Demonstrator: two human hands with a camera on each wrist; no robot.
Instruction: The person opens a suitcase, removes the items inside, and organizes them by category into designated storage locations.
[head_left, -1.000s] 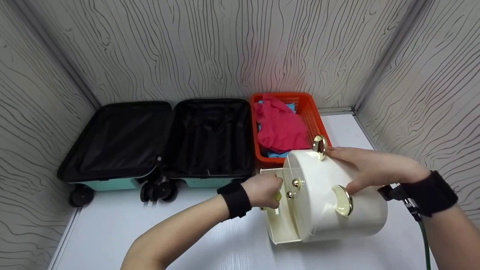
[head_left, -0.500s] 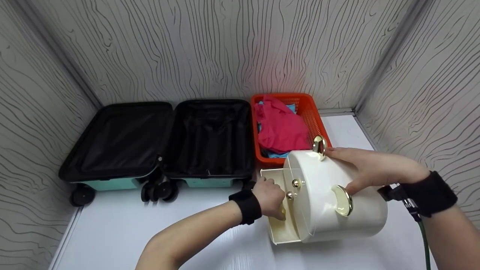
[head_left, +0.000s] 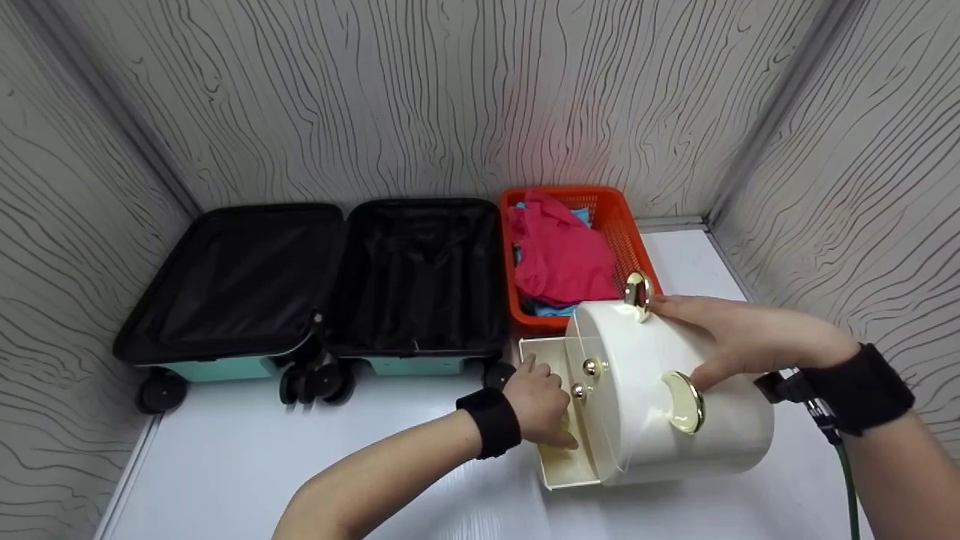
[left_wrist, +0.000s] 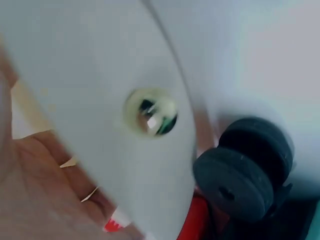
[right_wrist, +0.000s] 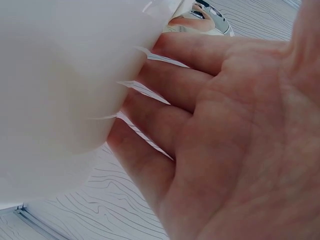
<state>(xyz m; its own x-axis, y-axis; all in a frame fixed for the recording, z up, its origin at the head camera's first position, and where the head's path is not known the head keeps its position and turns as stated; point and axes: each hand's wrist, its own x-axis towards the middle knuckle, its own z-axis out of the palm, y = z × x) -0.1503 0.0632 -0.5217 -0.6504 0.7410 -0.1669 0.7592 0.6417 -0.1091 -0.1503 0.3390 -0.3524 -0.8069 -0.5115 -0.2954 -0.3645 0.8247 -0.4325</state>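
Note:
A cream rounded storage box [head_left: 720, 427] with gold trim and small round gold knobs lies in front of me, in the head view. Its lower drawer [head_left: 574, 476] is pulled out toward the left. My left hand [head_left: 538, 405] is inside that drawer, fingers spread and mostly extended. Something yellowish shows beside the thumb, too hidden to identify. In the left wrist view the drawer front [left_wrist: 100, 75] with its knob [left_wrist: 151, 116] covers part of the fingers. My right hand [head_left: 757, 334] rests on the box's curved side, and its fingers [right_wrist: 170, 82] are straight against it.
An opened suitcase [head_left: 424, 285] with black lining and mint shell lies at the back left, its black wheels [head_left: 330, 382] facing me. Behind the box stands an orange basket [head_left: 630, 240] holding pink cloth [head_left: 562, 255] and blue cloth. Patterned walls [head_left: 435, 97] enclose the white table.
My left hand has moved right and lower into the drawer, and its fingers have gone from a fist to spread. The right hand and the box have stayed put.

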